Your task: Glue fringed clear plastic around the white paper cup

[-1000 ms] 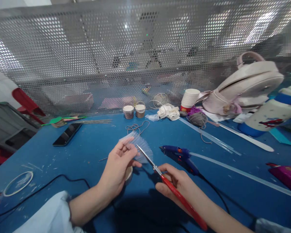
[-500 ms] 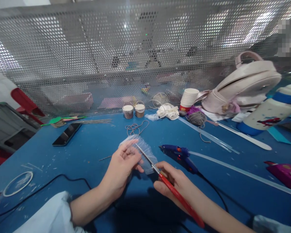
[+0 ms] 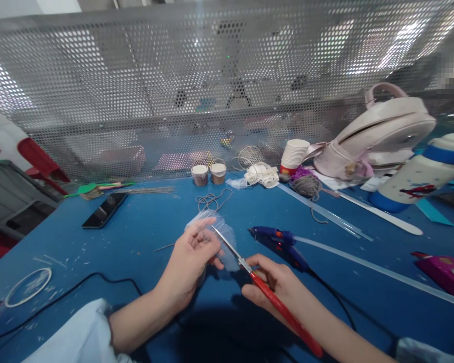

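A sheer, whitish, pleated piece of tulle (image 3: 229, 242) fans out behind and beside my left hand (image 3: 194, 249), whose thumb and fingers are closed on it. Red-handled scissors (image 3: 276, 300) are in my right hand (image 3: 274, 285), their blades pointing up and left across the tulle, with the tip close to my left fingertips. The blades look nearly closed. A loop of grey yarn (image 3: 211, 200) lies just beyond the tulle. To the right of it rests a blue glue gun (image 3: 278, 239) with a long clear glue stick in its back.
A phone (image 3: 105, 209) and a white ring (image 3: 28, 287) lie left. Two small tubs (image 3: 200, 175), stacked paper cups (image 3: 294, 156) and a yarn ball (image 3: 306, 186) line the back before a perforated metal screen (image 3: 155, 101). A backpack (image 3: 378, 136) and bottle (image 3: 419, 171) stand right; a black cord (image 3: 109, 276) crosses the table.
The scissors and my right hand have shifted slightly right, away from the tulle's edge. My left hand stays almost where it was.
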The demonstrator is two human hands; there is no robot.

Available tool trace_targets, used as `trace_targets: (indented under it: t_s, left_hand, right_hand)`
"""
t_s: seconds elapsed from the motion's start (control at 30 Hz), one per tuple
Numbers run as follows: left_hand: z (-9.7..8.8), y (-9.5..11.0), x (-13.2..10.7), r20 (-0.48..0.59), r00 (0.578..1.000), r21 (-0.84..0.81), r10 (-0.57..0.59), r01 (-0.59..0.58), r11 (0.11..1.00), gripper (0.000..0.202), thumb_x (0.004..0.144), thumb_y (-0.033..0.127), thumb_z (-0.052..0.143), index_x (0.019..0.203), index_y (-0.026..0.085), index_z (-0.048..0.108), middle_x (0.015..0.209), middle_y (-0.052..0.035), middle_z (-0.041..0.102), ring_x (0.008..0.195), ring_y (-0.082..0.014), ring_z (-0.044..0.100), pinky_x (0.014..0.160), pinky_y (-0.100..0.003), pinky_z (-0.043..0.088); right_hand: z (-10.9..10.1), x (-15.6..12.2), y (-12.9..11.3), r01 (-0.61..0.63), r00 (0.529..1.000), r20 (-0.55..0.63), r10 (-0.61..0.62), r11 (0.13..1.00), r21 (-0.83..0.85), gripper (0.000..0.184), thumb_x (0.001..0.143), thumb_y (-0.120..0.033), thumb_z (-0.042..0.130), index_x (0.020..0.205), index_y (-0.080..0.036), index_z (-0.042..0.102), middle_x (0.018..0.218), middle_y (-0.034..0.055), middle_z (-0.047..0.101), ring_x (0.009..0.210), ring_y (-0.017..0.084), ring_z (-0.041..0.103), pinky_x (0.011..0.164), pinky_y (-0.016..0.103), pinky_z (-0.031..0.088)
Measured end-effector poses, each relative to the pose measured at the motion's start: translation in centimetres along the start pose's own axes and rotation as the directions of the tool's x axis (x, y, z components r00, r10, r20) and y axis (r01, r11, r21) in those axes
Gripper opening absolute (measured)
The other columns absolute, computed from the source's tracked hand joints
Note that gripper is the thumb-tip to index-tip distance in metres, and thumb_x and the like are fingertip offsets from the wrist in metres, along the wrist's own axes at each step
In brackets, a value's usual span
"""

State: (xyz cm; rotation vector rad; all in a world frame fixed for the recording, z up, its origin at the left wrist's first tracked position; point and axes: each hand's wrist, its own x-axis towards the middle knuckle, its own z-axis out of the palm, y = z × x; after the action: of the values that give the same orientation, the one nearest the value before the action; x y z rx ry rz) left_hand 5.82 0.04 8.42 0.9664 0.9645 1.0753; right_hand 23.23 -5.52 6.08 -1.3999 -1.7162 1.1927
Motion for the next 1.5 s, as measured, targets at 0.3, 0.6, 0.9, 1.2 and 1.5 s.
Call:
trace_targets:
  t_s: [0.3, 0.6, 0.9, 1.2, 1.5]
  left_hand:
    - [-0.7, 0.5, 0.9, -0.034, 0.996, 0.006, 0.079, -0.079, 0.997, 0.044, 0.069, 0.02, 0.069, 0.111, 0.016, 0.059, 0.076, 0.0021, 0.057, 0.063, -0.0095, 0.056, 0.058, -0.022, 0.047]
    - [-0.5, 0.5, 0.8, 0.02, 0.998, 0.058, 0.062, -0.063, 0.996, 0.048, 0.067, 0.017, 0.069, 0.113, 0.014, 0.056, 0.067, 0.005, 0.057, 0.057, -0.0082, 0.057, 0.061, -0.021, 0.046]
    - [-0.3, 0.5, 0.5, 0.03, 0.999, 0.072, 0.037, -0.039, 0.997, 0.049, 0.067, 0.017, 0.069, 0.115, 0.016, 0.057, 0.071, 0.0037, 0.058, 0.058, -0.0085, 0.058, 0.062, -0.022, 0.047]
    - [-0.5, 0.5, 0.3, 0.07, 0.996, 0.126, 0.061, -0.07, 0.99, 0.05, 0.07, 0.016, 0.066, 0.118, 0.015, 0.054, 0.069, 0.0047, 0.056, 0.059, -0.0092, 0.057, 0.063, -0.022, 0.045]
    - [-0.9, 0.9, 0.9, 0.006, 0.997, 0.03, 0.077, -0.077, 0.997, 0.05, 0.069, 0.019, 0.068, 0.117, 0.016, 0.055, 0.074, 0.0039, 0.057, 0.06, -0.0088, 0.057, 0.062, -0.022, 0.046]
  right_hand:
    - [0.1, 0.1, 0.2, 0.028, 0.999, -0.017, -0.028, 0.999, -0.023, 0.035, 0.079, -0.05, 0.06, 0.086, -0.018, 0.05, 0.054, -0.0095, 0.03, 0.05, 0.009, 0.024, 0.046, 0.024, 0.02]
    - [0.0, 0.1, -0.4, -0.039, 0.999, 0.028, 0.04, 0.998, -0.057, 0.028, 0.081, -0.041, 0.058, 0.097, -0.019, 0.051, 0.058, -0.009, 0.036, 0.051, 0.009, 0.027, 0.048, 0.023, 0.023]
    - [0.0, -0.1, 0.1, 0.002, 1.0, 0.012, -0.001, 0.998, -0.069, 0.032, 0.081, -0.047, 0.059, 0.094, -0.019, 0.051, 0.057, -0.0093, 0.034, 0.052, 0.009, 0.025, 0.048, 0.023, 0.022]
    - [-0.2, 0.0, 0.3, 0.029, 0.999, -0.013, -0.03, 0.997, -0.067, 0.035, 0.078, -0.051, 0.061, 0.087, -0.018, 0.052, 0.055, -0.009, 0.031, 0.051, 0.01, 0.024, 0.047, 0.024, 0.021]
    - [-0.2, 0.0, 0.2, 0.002, 1.0, -0.014, -0.004, 0.996, -0.091, 0.035, 0.078, -0.05, 0.062, 0.09, -0.018, 0.053, 0.056, -0.0086, 0.033, 0.052, 0.01, 0.026, 0.048, 0.024, 0.023]
